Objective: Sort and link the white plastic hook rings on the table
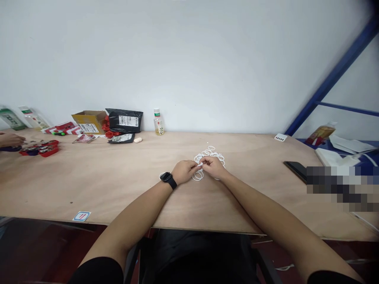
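A loose heap of thin white cord (197,176) lies in several loops on the wooden table, just in front of me. My left hand (184,171), with a black watch at its wrist, pinches a small white piece of it. From the other side my right hand (213,166) closes thumb and fingers on the same spot. Their fingertips almost touch, and whether the piece is a plug or only cord is too small to tell. Further loops lie behind and partly under my right hand.
Far left, another person's hand (12,139) works near red trays (49,150). Along the wall stand a cardboard box (85,117), a black parcel (126,120) and a bottle (159,123). To the right lie a phone (296,170) and a white multi-port charger (280,137).
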{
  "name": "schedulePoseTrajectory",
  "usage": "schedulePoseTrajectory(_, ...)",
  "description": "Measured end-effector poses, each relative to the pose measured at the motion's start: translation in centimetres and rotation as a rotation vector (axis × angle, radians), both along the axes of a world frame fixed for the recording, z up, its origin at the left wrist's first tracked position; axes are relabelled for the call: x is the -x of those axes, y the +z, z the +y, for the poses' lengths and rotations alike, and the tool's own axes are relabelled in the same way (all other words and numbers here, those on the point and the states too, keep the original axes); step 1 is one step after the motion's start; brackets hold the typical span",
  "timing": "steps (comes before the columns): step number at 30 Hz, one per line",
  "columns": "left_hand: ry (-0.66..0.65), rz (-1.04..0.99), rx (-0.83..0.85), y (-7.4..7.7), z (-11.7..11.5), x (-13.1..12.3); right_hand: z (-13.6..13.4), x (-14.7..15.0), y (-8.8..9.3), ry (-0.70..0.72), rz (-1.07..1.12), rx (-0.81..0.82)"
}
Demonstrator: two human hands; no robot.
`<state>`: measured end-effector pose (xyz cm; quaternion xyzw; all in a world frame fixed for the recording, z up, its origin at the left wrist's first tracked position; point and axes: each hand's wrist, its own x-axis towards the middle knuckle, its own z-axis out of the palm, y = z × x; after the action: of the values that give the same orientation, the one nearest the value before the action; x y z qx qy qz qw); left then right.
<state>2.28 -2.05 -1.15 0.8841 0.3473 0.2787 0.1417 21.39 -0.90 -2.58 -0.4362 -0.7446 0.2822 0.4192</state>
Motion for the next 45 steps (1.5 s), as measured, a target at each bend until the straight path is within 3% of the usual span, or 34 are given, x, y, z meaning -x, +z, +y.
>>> schedulePoseTrajectory(6,0.04,0.004,0.016,0.0,0.0,-0.1,-0.3,0.1,0.4,-0.078,-0.019,-0.098)
schedulePoseTrajectory(12,0.129,0.021,0.105,-0.5,0.4,0.2,-0.3,-0.4,1.2,-0.298,-0.056,-0.385)
schedulePoseTrajectory(16,0.075,0.14,0.085,-0.7,0.5,0.2,0.1,-0.7,1.0,-0.346,-0.14,-0.374)
schedulePoseTrajectory(20,0.097,0.146,0.047,-0.6,0.5,0.2,-0.2,-0.4,0.7,-0.214,-0.224,-0.339)
schedulePoseTrajectory(26,0.164,-0.057,-0.021,-0.3,0.6,0.2,-0.8,0.3,0.7,-0.027,-0.271,-0.247)
schedulePoseTrajectory(33,0.105,-0.153,-0.073,-0.6,0.5,0.0,-0.9,0.3,0.6,0.013,-0.166,-0.092)
schedulePoseTrajectory(45,0.108,-0.144,-0.055,-0.8,0.6,0.1,-0.8,0.2,0.5,0.01,-0.116,-0.057)
